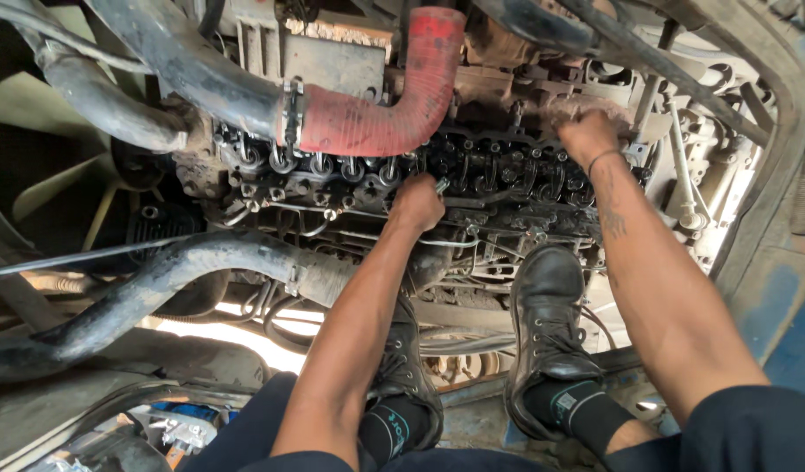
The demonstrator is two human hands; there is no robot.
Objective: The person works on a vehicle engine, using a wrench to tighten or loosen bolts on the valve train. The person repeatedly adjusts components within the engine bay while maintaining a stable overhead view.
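Over open engine head (472,170): left hand (417,203) gripped small metal tool (441,184); right hand (588,135) pressed down, grip unclear. Could've dropped tool among rockers; greasy footing.

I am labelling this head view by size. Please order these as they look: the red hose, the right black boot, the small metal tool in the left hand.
1. red hose
2. right black boot, close behind; being nearer the camera may enlarge it, so this order is unsure
3. small metal tool in the left hand, clearly smallest
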